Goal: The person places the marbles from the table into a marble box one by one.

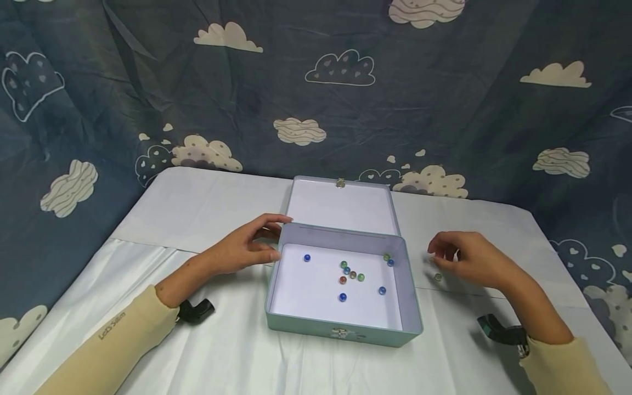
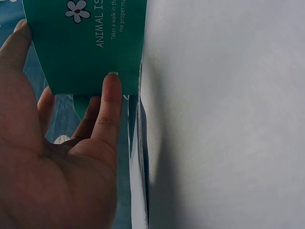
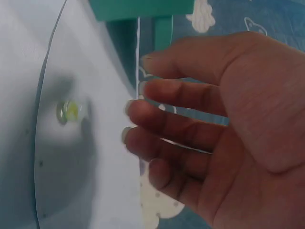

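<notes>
A green tin box (image 1: pixel 340 329) with a pale inside stands with its lid (image 1: pixel 340 206) folded back behind it. Several glass marbles lie on its floor, among them a dark blue marble (image 1: pixel 343 297), a red-brown marble (image 1: pixel 343 280) and a green marble (image 1: pixel 361 277). My left hand (image 1: pixel 242 247) touches the box's left wall with extended fingers; printed text shows there in the left wrist view. To the right of the box, my right hand (image 1: pixel 469 258) hovers loosely bent, with nothing visible between its fingers. A yellow-green clear marble (image 3: pixel 72 112) lies on the cloth near those fingers.
White cloth (image 1: pixel 207 340) covers the table, with a fold line running across it. A dark curtain (image 1: pixel 276 159) with cloud prints hangs behind. Black wrist devices (image 1: pixel 196 311) sit under both forearms.
</notes>
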The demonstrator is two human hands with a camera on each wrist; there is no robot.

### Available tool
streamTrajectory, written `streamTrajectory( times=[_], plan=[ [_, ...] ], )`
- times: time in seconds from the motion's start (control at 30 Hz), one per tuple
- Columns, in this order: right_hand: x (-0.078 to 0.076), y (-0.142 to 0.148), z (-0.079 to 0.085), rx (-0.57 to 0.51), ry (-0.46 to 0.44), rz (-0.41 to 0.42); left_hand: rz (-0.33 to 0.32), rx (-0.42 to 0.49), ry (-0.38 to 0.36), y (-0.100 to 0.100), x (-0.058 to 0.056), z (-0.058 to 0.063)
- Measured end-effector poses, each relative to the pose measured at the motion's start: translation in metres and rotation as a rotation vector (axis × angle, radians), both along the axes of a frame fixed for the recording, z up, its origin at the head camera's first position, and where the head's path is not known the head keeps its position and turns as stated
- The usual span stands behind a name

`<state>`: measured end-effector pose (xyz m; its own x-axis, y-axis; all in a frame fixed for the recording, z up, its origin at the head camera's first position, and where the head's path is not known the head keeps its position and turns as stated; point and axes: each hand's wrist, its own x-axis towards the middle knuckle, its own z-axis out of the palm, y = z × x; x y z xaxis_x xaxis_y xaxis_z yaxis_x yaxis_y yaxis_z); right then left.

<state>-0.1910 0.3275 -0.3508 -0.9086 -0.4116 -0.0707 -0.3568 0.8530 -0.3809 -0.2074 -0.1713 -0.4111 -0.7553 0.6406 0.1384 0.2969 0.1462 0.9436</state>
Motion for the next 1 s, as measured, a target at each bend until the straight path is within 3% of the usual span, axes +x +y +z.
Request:
streamTrajectory(
  times=[0.13,0.27,0.7,1.0],
  plan=[
    [-0.003,0.006,-0.005,0.042,-0.132,-0.007,0.008,-0.010,0.011,-0.001,0.000,-0.001],
    [-0.004,0.012,-0.011,0.057,-0.197,0.000,0.014,-0.014,0.010,-0.001,0.000,-0.001],
    [-0.005,0.016,-0.017,0.074,-0.258,0.017,0.010,-0.009,0.006,0.000,0.001,0.000],
    [-0.006,0.015,-0.021,0.053,-0.249,0.035,0.007,-0.013,0.006,-0.001,0.000,0.000]
  ],
)
